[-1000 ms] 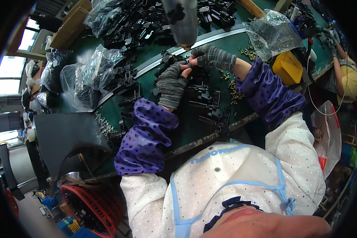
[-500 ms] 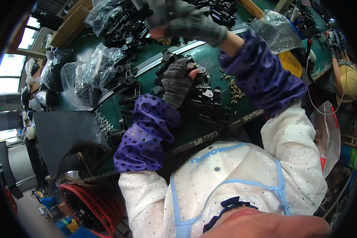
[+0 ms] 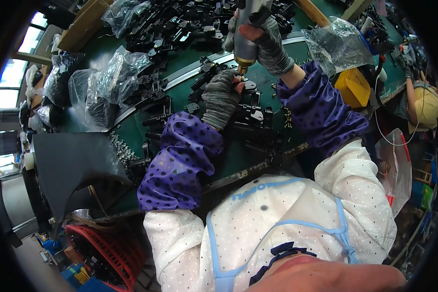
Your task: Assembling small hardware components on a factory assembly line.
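My right hand point(image 3: 273, 47), in a grey knit fingerless glove, is wrapped round a grey power screwdriver point(image 3: 247, 44) with a brass-coloured nose. The tool points down, its tip just by the fingertips of my left hand point(image 3: 221, 99). That gloved left hand is closed on a black metal bracket assembly point(image 3: 250, 86), whose far part shows beyond the thumb. Right under the tool tip, the small detail is hard to make out. More black metal assemblies point(image 3: 255, 117) lie beside the left hand, and several brass-coloured screws point(image 3: 288, 118) are scattered to their right.
Black parts cover the far side of the green bench point(image 3: 180, 100), beyond a metal rail point(image 3: 194, 67). Clear plastic bags point(image 3: 109, 80) lie at left, a yellow container point(image 3: 353, 87) at right. Silver screws point(image 3: 123, 148) sit by a dark panel point(image 3: 75, 160). A red basket point(image 3: 126, 263) stands below; another person point(image 3: 423, 102) works at far right.
My right hand has brought the power screwdriver right and nearer, upright over the part in my left hand. My left hand stays in nearly the same place.
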### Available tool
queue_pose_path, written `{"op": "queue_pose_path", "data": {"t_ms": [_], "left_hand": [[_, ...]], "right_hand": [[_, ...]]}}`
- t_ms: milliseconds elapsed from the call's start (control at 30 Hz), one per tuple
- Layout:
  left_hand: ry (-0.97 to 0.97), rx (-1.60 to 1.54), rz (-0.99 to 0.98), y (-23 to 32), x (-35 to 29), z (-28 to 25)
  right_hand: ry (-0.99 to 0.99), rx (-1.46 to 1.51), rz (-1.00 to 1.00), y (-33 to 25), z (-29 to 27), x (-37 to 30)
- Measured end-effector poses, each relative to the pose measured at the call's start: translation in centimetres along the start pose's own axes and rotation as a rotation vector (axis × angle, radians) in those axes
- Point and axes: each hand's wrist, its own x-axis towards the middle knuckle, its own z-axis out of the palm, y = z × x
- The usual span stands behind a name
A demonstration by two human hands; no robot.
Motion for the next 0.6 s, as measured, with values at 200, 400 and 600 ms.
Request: {"op": "queue_pose_path", "data": {"t_ms": [200, 400, 600], "left_hand": [[0.025, -0.046, 0.046, 0.1, 0.1, 0.6], [0.018, -0.044, 0.032, -0.1, 0.0, 0.7], [0.027, -0.066, 0.099, -0.2, 0.0, 0.7]], "right_hand": [[0.112, -0.175, 0.087, 1.7, -2.9, -1.3], [0.078, -0.177, 0.087, -1.8, 1.1, -1.2], [-0.108, -0.171, 0.364, -0.6, 1.3, 1.8]]}}
